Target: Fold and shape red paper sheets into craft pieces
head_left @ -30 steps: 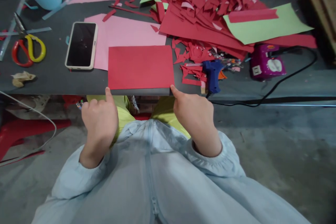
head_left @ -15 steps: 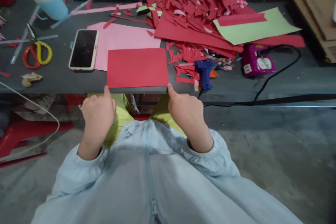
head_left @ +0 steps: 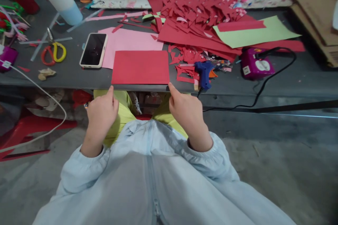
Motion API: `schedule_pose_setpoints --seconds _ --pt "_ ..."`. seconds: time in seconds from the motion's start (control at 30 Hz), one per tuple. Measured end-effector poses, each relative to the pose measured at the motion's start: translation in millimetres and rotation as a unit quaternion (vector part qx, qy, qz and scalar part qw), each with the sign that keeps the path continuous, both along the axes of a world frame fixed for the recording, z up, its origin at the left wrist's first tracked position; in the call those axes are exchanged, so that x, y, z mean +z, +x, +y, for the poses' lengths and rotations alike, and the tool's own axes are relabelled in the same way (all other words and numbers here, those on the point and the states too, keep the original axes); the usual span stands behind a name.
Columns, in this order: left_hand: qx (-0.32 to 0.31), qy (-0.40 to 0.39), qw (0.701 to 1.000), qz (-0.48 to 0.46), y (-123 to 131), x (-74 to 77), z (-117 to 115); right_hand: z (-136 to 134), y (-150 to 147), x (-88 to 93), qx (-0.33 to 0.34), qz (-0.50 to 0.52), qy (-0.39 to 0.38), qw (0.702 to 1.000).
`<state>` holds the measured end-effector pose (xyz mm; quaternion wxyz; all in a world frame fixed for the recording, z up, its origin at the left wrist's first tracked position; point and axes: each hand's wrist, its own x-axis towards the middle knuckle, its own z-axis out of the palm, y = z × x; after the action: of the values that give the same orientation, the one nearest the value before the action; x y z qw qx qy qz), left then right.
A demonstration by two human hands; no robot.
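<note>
A plain red sheet of paper (head_left: 140, 67) lies flat near the table's front edge, overlapping a pink sheet (head_left: 133, 39) behind it. My left hand (head_left: 102, 112) has its index finger stretched to the sheet's near left corner, with the other fingers curled. At the near right corner, the index finger of my right hand (head_left: 186, 112) points the same way. Neither hand grips anything; whether the fingertips press on the paper or just sit beside it, I cannot tell. A blue glue gun (head_left: 204, 74) lies right of the sheet, among red paper scraps (head_left: 188, 55).
Left of the paper are a phone (head_left: 93, 50), scissors (head_left: 53, 52) and a white-and-blue bottle (head_left: 59, 0). Behind lie a heap of cut red strips (head_left: 195, 5) and a green sheet (head_left: 257, 35). A purple power socket (head_left: 256, 65) with a black cable stands right; cardboard (head_left: 317, 14) lies beyond.
The view has tilted up and turned slightly left, bringing a red bottle and a second purple box into sight at the left. Both hands keep about the same pose at the sheet's near corners.
</note>
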<state>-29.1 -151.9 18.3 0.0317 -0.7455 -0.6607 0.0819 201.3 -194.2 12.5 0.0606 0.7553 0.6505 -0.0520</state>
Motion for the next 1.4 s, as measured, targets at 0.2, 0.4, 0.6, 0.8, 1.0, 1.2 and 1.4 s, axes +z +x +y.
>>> schedule_pose_setpoints --seconds 0.2,0.4,0.6,0.8,1.0,1.2,1.4 --pt "0.007 0.01 0.999 -0.042 -3 1.4 -9 -4 -2 0.7 0.021 0.017 0.037 0.999" --pt "0.009 -0.001 0.999 -0.046 -3 2.7 -10 -5 -4 3.8 0.031 0.024 0.031 0.999" --pt "0.013 -0.005 0.999 -0.049 -3 1.6 -9 -5 -5 2.4 0.034 0.027 0.037 0.998" --pt "0.003 -0.009 0.999 -0.046 -3 -0.6 -9 -5 -5 -2.6 0.044 0.032 0.052 0.997" --pt "-0.011 -0.002 0.999 -0.049 -2 -1.8 -10 -6 -5 -3.1 0.05 0.042 0.059 0.996" --pt "-0.019 0.003 0.998 -0.052 -2 -2.9 -10 -5 -7 -3.8 0.056 0.055 0.068 0.995" --pt "-0.014 -0.01 0.999 -0.051 0 -3.6 -9 12 -16 -8.3 0.118 0.068 0.145 0.98"
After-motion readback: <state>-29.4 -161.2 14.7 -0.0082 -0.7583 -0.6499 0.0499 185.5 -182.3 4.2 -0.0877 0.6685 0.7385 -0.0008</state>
